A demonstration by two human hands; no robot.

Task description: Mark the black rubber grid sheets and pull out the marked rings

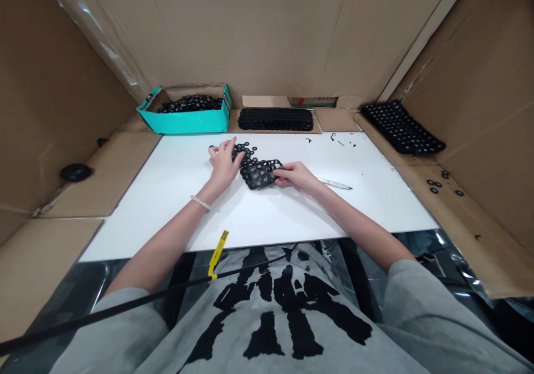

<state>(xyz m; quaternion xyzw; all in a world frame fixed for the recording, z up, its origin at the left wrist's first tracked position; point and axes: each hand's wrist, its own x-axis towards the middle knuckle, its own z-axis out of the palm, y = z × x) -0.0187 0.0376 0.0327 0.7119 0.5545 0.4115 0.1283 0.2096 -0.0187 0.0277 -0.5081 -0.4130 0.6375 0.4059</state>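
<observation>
right hand point(297, 176) grip: perforated sheet point(262, 173) | left hand point(224, 160) flat: loose rings point(244, 150) | pen point(335, 183) near

- White board point(258, 218) on cardboard bench point(459, 207).
- Board centre: black perforated sheet point(262, 173), loose black rings point(244, 150) just behind it.
- Right of centre: pen point(335, 183).
- Far edge: black scraps point(340, 139).
- Bench right side: few rings point(436, 185).
- Far left corner: teal box point(187, 109).

Both bare forearms reach forward and converge, the left hand point(224, 161) lying palm-down with fingers spread and a pale bracelet at its wrist, the right hand point(297, 176) curled, its fingertips pinched together.
</observation>
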